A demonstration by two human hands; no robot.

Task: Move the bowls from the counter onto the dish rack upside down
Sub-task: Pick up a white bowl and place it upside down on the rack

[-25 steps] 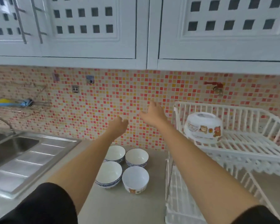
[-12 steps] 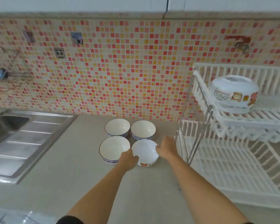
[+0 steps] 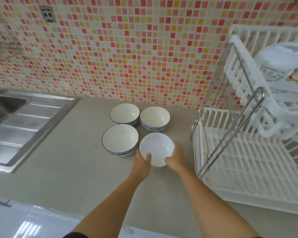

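Both hands, left hand (image 3: 142,163) and right hand (image 3: 175,158), clasp the near white bowl (image 3: 156,148) between them.

I logged four bowls upright on the counter (image 3: 67,169), grouped two by two. The plain white bowl (image 3: 156,148) sat between both hands, the left hand (image 3: 143,162) at its near-left rim with the thumb over the edge, the right hand (image 3: 175,158) cupping its near-right side. Just left of the left hand stood a blue-patterned bowl (image 3: 120,140), rim up. Beyond the hands stood two more blue-patterned bowls, one far-left (image 3: 124,113), one far-right (image 3: 154,118), both rim up. The white dish rack (image 3: 248,162) stood to the right of the right hand, and its upper tier carried an upturned white bowl with cartoon print (image 3: 282,67).
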